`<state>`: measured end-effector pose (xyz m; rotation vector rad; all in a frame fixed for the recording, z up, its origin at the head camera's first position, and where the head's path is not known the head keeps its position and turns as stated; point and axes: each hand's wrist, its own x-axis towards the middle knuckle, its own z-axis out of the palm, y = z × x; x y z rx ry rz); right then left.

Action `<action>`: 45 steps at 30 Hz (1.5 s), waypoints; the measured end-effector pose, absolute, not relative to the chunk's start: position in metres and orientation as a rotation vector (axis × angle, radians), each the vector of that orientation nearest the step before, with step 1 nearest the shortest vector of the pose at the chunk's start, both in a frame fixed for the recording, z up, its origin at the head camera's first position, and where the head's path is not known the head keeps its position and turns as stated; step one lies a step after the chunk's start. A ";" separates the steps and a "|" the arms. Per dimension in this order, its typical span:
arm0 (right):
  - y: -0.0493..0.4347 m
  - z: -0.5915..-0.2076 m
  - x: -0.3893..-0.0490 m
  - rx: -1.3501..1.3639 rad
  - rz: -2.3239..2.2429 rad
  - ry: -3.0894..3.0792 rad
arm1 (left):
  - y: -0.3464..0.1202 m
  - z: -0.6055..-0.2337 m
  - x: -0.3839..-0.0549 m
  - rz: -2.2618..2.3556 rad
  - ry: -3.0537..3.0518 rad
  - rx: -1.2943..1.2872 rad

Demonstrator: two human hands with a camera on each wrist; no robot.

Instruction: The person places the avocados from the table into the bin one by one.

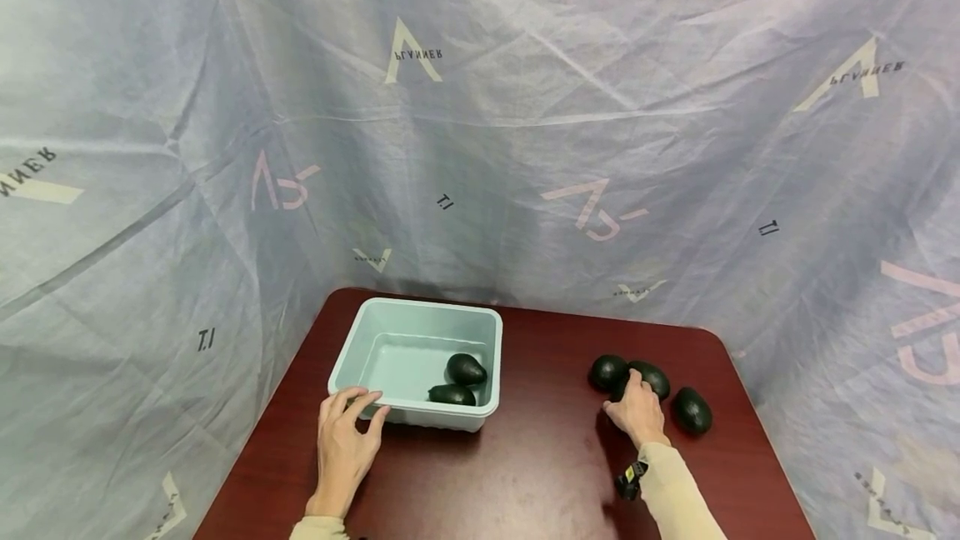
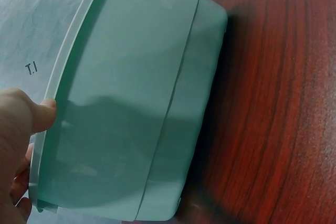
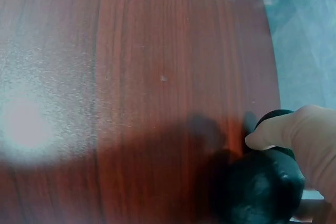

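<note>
My left hand (image 1: pixel 347 444) is at the near left rim of a pale green plastic tub (image 1: pixel 491 357). In the left wrist view its thumb (image 2: pixel 46 115) presses the outer side of the rim while fingers wrap over the other side. Two dark green avocados, one rounder (image 1: pixel 466 369) and one lying lengthwise (image 1: pixel 452 395), rest in the tub's near right corner. On the table's right side, my right hand (image 1: pixel 637 411) grips an avocado (image 3: pixel 260 190), its thumb along the side and fingers partly hidden behind. Beside it lie avocados to the left (image 1: pixel 607 372) and to the right (image 1: pixel 692 411).
The dark red wooden table (image 1: pixel 540 407) has rounded far corners. Grey printed fabric (image 1: pixel 480 148) hangs close behind it and along both sides. A small black camera (image 1: pixel 630 480) sits on the right wrist.
</note>
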<state>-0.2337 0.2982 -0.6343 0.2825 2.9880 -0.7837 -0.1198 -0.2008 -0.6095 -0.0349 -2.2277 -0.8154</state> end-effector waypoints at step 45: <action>0.298 -0.590 -0.243 0.237 -0.878 2.912 | -0.201 -0.610 -0.121 -0.813 -2.225 -0.026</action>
